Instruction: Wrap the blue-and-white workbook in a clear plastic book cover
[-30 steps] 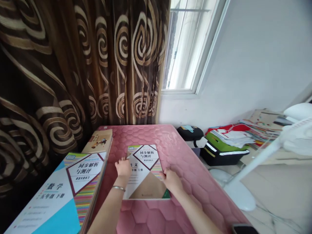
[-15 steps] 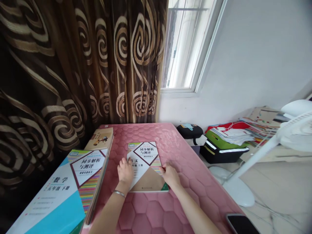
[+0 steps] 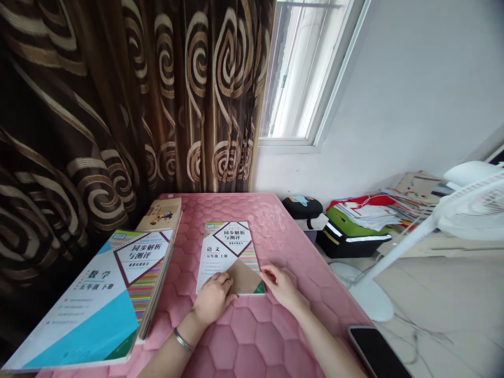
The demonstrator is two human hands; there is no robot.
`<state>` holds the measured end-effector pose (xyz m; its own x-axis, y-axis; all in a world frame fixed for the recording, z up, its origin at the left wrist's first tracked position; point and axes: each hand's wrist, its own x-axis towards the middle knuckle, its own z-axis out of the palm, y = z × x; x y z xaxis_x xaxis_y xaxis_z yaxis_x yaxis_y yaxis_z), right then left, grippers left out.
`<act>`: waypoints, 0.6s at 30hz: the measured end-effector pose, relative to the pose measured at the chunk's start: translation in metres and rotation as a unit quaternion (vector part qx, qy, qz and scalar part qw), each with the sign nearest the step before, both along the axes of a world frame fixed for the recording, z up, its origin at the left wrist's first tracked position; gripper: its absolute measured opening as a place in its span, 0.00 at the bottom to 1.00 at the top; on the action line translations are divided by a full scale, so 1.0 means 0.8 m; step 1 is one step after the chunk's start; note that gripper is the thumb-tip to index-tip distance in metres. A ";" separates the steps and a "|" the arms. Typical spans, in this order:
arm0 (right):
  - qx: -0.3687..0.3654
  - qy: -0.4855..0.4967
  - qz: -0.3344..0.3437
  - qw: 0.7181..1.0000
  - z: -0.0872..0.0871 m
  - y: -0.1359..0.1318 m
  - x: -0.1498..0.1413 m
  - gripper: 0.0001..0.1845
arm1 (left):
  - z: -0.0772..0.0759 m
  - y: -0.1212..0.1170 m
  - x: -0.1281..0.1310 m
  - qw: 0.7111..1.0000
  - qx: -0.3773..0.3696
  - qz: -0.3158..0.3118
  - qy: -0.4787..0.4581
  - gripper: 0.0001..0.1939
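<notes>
A thin Chinese-language workbook (image 3: 220, 257), with a white and tan cover, lies closed on the pink quilted surface (image 3: 252, 341). Resting across its lower left part is my left hand (image 3: 216, 295), fingers lying on the cover and thumb by the bottom edge; a silver bangle circles that wrist. At the workbook's right edge, near the green lower corner, my right hand (image 3: 282, 287) has its fingertips closed on the edge. On the left, a larger-looking math workbook (image 3: 94, 304) tops a stack, with a tan-covered book (image 3: 160, 214) partly showing behind it.
A dark phone (image 3: 378, 353) lies at the front right edge. Beyond the right side stand a white fan (image 3: 397, 257), a black and green bin (image 3: 350, 239) with papers on it, and a black case (image 3: 302, 208). A patterned curtain (image 3: 189, 105) hangs behind.
My left hand has slid from the workbook's left edge down to its lower part, uncovering the printed title. My right hand stays at the right edge. The view has shifted slightly.
</notes>
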<state>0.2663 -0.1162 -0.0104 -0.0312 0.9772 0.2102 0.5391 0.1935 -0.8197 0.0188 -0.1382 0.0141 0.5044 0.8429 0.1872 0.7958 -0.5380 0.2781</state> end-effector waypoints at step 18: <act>0.057 -0.120 0.098 0.986 0.021 -0.040 0.007 0.09 | -0.020 0.006 0.000 0.993 0.089 -0.028 0.067 0.14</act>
<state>0.2721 -0.1484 0.0065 -0.2802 0.9179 0.2809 0.6582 0.3967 -0.6399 0.0189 -0.1332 -0.0021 0.5809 0.7716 0.2590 0.7862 -0.6144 0.0670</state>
